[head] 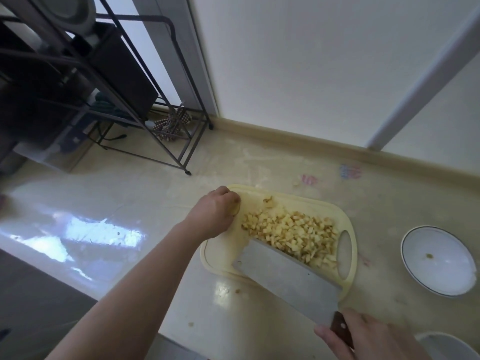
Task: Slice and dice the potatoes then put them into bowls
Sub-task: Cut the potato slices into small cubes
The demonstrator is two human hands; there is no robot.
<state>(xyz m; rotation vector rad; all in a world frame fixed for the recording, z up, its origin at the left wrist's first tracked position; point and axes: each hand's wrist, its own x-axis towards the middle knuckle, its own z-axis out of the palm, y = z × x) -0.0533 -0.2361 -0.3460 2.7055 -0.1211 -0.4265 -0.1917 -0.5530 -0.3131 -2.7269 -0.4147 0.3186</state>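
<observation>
- One pale-yellow plastic cutting board (262, 275) with rounded corners carries a heap of small potato cubes (292, 233).
- Right hand (368, 336) grips the wood-handled steel cleaver (288, 278).
- Left hand (217, 213) curls over a potato piece (235, 209) (mostly hidden).
- One round white bowl (439, 261) sits on the glossy worktop (104, 203).

Glossy pale surface (109, 203) with window glare at 9 o'clock. Black metal wire rack (145, 100) standing at 10–11 o'clock, dark boxy items on its shelves, contents unclear. Beaded brown-white object (170, 126) under the rack's foot area. White wall (311, 61) at 12, beige backsplash strip (298, 136) along its base. Faint pink and blue marks (350, 171) at 1 o'clock.
</observation>
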